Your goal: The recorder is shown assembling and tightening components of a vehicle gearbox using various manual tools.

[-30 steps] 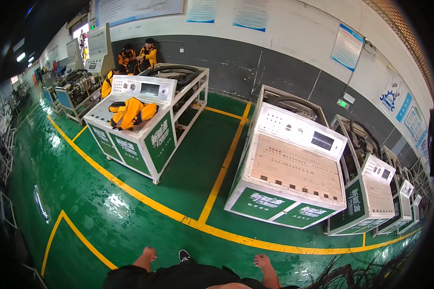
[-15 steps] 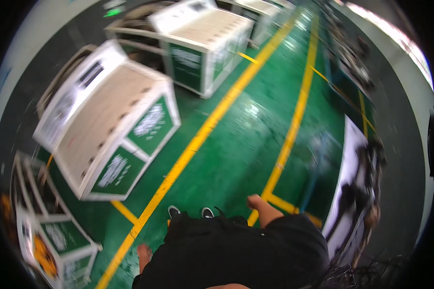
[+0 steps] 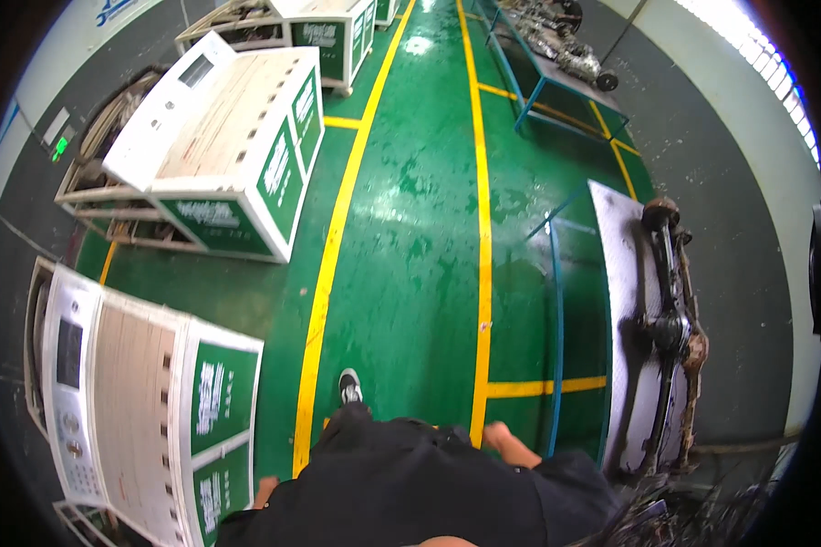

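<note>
My left hand [image 3: 265, 490] hangs low at my left side, partly hidden by my black shirt, beside the green door of the nearest white cabinet bench [image 3: 254, 401]. A gap seems to separate it from the bench. On the other side, my right hand [image 3: 496, 434] hangs by the right yellow floor line, short of the blue-framed table [image 3: 618, 214]. Nothing shows in either hand, but their fingers are too small and hidden to read. A black shoe with a white edge [image 3: 350, 387] is out in front on the green floor.
More white benches with green panels [image 3: 265, 118] line the left. Yellow lines [image 3: 339, 228] edge the green walkway [image 3: 410, 246]. A vehicle axle [image 3: 670, 333] lies on the right table; a farther blue table [image 3: 570, 84] bears metal machinery. A green-lit sign [image 3: 60, 149] is on the left wall.
My view has turned, so the walkway now runs nearly straight ahead. The benches and right-hand table have come closer. One shoe shows instead of two; my right hand sits lower in view.
</note>
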The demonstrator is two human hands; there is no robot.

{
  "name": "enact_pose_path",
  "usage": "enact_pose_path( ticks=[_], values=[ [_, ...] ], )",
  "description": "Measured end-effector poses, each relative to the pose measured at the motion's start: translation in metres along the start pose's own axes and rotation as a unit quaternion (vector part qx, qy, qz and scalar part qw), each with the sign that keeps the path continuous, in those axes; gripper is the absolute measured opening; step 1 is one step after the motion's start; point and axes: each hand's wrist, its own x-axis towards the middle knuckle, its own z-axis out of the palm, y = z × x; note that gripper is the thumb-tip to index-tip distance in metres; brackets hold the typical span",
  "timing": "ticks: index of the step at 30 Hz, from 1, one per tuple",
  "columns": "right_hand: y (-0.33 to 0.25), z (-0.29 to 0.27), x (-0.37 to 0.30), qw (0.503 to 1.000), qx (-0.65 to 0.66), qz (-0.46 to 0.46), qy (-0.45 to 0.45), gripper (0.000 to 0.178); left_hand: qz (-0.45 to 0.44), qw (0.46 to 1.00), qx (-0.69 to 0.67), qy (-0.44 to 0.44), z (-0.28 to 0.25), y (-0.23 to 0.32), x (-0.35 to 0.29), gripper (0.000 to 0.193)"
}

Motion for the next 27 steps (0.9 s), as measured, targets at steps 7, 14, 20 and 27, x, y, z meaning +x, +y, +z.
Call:
enact_pose_path(
  ticks=[7,14,20,27],
  values=[
    [-0.015,-0.09,0.007,0.365,0.839,0.391,0.1,0.019,-0.114,0.823,-0.554,0.057,-0.266,0.211,0.488,0.016],
    [0.077,-0.189,0.13,0.77,0.596,0.228,-0.001,0.015,0.109,0.899,-0.425,0.014,-0.394,0.438,0.694,0.025],
    [0.326,-0.372,0.247,0.971,0.225,0.013,-0.074,0.019,-0.005,0.988,-0.134,-0.077,-0.331,0.362,0.753,0.027],
    [0.658,-0.673,0.332,0.399,0.8,0.243,0.376,0.015,-0.027,0.995,-0.046,-0.088,-0.41,0.421,0.788,0.025]
  ],
)
